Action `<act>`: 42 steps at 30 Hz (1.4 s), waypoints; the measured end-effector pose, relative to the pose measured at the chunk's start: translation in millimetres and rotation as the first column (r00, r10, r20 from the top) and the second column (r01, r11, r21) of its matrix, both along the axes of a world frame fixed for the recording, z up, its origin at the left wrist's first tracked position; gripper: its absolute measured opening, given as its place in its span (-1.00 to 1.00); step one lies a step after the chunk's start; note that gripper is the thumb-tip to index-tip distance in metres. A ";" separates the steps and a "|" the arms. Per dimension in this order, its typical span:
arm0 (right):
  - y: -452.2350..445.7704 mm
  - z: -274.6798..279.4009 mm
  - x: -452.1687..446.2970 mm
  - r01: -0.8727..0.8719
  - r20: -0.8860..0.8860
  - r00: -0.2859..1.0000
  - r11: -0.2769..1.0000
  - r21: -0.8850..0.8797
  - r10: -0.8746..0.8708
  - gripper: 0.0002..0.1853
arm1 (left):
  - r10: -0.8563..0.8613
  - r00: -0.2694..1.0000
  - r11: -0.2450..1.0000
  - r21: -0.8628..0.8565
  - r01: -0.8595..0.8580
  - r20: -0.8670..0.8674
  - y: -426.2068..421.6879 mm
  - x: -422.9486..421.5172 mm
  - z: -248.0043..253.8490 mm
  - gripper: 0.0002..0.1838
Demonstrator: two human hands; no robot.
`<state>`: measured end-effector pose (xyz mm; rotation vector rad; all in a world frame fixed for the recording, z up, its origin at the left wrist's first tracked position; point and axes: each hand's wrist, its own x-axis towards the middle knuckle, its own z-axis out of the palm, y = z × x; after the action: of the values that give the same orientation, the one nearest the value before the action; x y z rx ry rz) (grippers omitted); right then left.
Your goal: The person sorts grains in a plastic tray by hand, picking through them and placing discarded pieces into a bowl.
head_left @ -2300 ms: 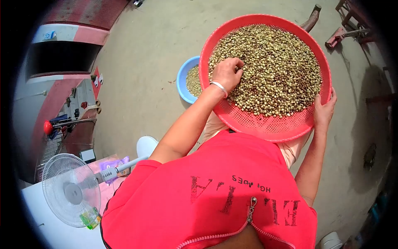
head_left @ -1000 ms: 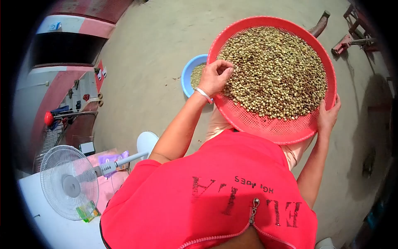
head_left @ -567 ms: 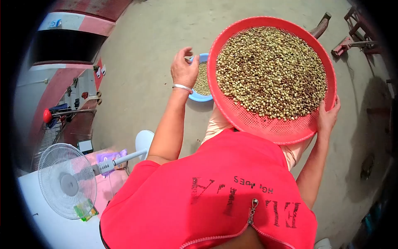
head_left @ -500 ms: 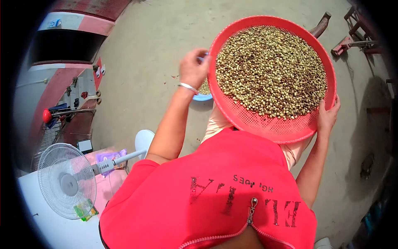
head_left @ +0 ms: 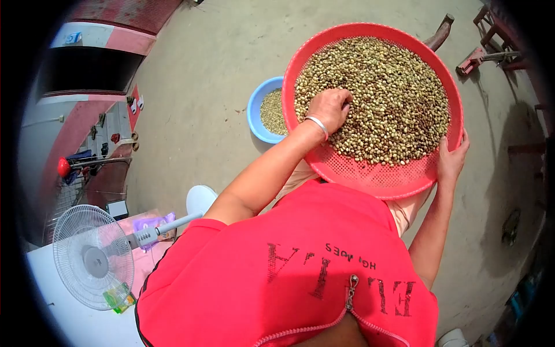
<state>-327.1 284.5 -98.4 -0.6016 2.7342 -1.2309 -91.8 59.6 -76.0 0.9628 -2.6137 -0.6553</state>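
Note:
A round red plastic sieve basket (head_left: pixel 399 185) rests across my lap, filled with small greenish and brown beans (head_left: pixel 381 98). My left hand (head_left: pixel 329 111), with a pale bangle at the wrist, is over the left part of the beans. Its fingers are curled and pressed together against them; what they pinch, if anything, is hidden. At the lower right, my right hand (head_left: pixel 454 157) grips the basket's rim. Beyond the basket's left edge a blue basin (head_left: pixel 254 118) stands on the floor, holding similar pale beans and partly covered by the basket.
At lower left a grey-white standing fan (head_left: pixel 95 260) is beside a white surface (head_left: pixel 52 272) with a purple packet (head_left: pixel 151 224). Wooden furniture (head_left: pixel 494 29) and a pink-headed tool (head_left: pixel 471 61) are at upper right. Concrete floor (head_left: pixel 202 87) surrounds me.
My left hand has moved right, from above the blue basin outside the rim to the beans inside the basket. More of the basin shows. The basket has shifted slightly left; my right hand still holds it.

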 end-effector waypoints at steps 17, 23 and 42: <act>-3.5 5.2 0.6 -0.058 -0.045 0.997 0.998 -0.004 0.057 -0.35 | 0.160 0.958 0.921 -0.313 -0.231 -0.238 -18.5 63.7 32.0 -0.51; -21.6 38.3 16.1 -0.057 -0.637 0.735 0.957 0.285 0.233 -0.47 | 0.449 0.844 0.882 0.297 -0.365 -0.294 5.5 91.1 -8.9 -0.16; -139.2 14.3 70.3 -0.669 -0.296 0.593 0.663 0.336 0.749 -0.82 | 0.683 0.640 0.692 0.593 -0.411 -0.353 29.9 101.3 -59.7 -0.43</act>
<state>-256.8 145.3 -84.1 -1.8860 2.3475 -0.6609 9.4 89.5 -135.6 1.3889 -1.5179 -1.1882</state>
